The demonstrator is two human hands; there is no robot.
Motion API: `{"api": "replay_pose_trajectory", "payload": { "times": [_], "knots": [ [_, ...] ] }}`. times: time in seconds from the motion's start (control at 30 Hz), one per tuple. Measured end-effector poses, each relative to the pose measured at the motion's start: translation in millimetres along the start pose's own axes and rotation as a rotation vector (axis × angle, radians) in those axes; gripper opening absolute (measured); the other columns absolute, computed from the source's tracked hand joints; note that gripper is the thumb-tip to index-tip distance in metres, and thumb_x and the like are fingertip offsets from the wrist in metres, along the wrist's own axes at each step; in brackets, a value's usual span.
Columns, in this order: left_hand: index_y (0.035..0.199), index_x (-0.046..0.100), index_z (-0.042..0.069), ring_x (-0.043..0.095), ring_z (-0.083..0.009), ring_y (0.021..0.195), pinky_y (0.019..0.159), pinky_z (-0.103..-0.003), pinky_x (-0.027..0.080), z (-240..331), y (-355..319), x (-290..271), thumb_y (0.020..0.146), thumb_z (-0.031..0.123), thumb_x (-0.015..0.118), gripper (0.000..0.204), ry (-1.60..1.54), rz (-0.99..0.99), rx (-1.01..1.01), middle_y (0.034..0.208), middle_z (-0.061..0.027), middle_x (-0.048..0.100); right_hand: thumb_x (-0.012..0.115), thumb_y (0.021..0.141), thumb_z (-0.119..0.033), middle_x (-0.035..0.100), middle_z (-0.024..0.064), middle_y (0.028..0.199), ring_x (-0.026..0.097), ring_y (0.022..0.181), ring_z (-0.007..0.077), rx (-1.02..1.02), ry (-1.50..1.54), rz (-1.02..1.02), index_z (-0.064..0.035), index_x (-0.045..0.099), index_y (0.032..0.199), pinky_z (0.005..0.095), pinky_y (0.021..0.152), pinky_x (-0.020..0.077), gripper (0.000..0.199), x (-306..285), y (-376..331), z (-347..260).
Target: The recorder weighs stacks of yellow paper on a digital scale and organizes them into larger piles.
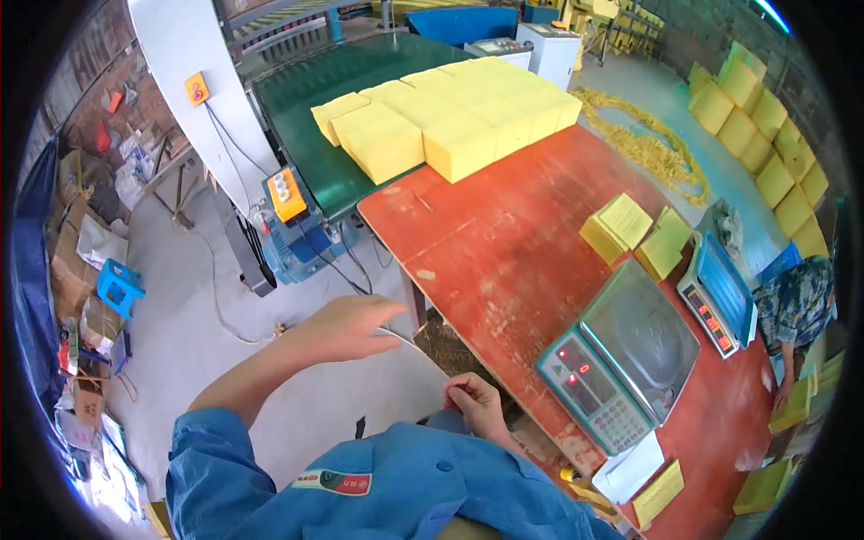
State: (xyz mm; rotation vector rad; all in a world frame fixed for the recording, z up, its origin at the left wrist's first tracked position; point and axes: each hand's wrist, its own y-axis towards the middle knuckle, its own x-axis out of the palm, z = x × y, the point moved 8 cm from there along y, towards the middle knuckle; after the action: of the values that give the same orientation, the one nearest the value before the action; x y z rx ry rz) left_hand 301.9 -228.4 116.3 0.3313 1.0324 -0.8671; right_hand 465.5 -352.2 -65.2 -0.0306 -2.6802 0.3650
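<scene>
My left hand (pixel 355 326) is held out over the grey floor, left of the red table's near edge. Its fingers stretch to the right with the thumb a little apart, and nothing shows in it. Lower down, in front of my body, my right hand (pixel 477 403) is closed with thumb and fingers pressed together; whatever it may hold is hidden. The red tabletop (pixel 504 261) lies just beyond both hands. On it stands a digital scale (pixel 621 369), with a white paper sheet (pixel 627 468) and a thin yellow paper stack (pixel 659 493) by its near side.
Large yellow paper stacks (pixel 450 117) span the table's far end and a green conveyor belt (pixel 297 99). Smaller yellow stacks (pixel 616 227) sit near a second scale (pixel 715 292). At right a person (pixel 796 297) bends toward yellow paper. A blue stool (pixel 119 286) stands left.
</scene>
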Motion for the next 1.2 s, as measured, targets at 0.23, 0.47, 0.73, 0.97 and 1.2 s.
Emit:
{"api": "replay_pose_trajectory", "payload": {
  "times": [0.23,0.47,0.73,0.97,1.2],
  "knots": [
    [0.134,0.051,0.001,0.049,-0.0363,0.128,0.105,-0.041,0.041,-36,120,-43,0.084,0.025,0.069,0.059,0.059,0.041,0.121,0.14,-0.0211,0.05,0.054,0.096,0.0,0.062,0.0037,0.083,0.059,0.074,0.01,-0.13,-0.071,0.053,0.0002,0.062,0.099,0.0242,0.068,0.0506,0.009,-4,108,-26],
    [0.135,0.05,-0.001,0.048,-0.0346,0.13,0.109,-0.039,0.038,-159,288,-108,0.086,0.03,0.066,0.06,-0.082,0.211,-0.062,0.141,-0.0223,0.049,0.061,0.092,0.0,0.07,0.01,0.092,0.067,0.082,0.0141,-0.346,-0.32,0.095,0.0006,0.063,0.098,0.0276,0.069,0.0537,0.007,12,213,-42],
    [0.137,0.048,-0.002,0.042,-0.0317,0.136,0.114,-0.044,0.031,-234,466,-130,0.091,0.04,0.057,0.063,0.262,0.427,0.019,0.144,-0.0205,0.047,0.063,0.086,0.0,0.067,0.0139,0.085,0.069,0.078,0.0296,-0.501,-0.68,0.209,-0.002,0.065,0.095,0.036,0.068,0.0555,0.01,23,225,-75],
    [0.132,0.05,-0.008,0.042,-0.033,0.135,0.116,-0.047,0.024,-225,480,-99,0.096,0.039,0.049,0.06,0.433,0.459,0.172,0.141,-0.024,0.049,0.065,0.082,0.002,0.065,0.0153,0.081,0.067,0.073,0.031,-0.527,-0.782,0.521,-0.002,0.065,0.093,0.0373,0.063,0.0534,0.012,15,222,-78],
    [0.131,0.05,-0.01,0.049,-0.0357,0.128,0.108,-0.043,0.038,-164,416,-50,0.094,0.034,0.053,0.058,0.205,0.372,0.509,0.138,-0.0262,0.051,0.061,0.083,0.002,0.064,0.0153,0.082,0.066,0.072,0.0287,-0.545,-0.854,0.672,-0.0018,0.064,0.093,0.0356,0.064,0.0529,0.012,4,225,-80]
  ]
}}
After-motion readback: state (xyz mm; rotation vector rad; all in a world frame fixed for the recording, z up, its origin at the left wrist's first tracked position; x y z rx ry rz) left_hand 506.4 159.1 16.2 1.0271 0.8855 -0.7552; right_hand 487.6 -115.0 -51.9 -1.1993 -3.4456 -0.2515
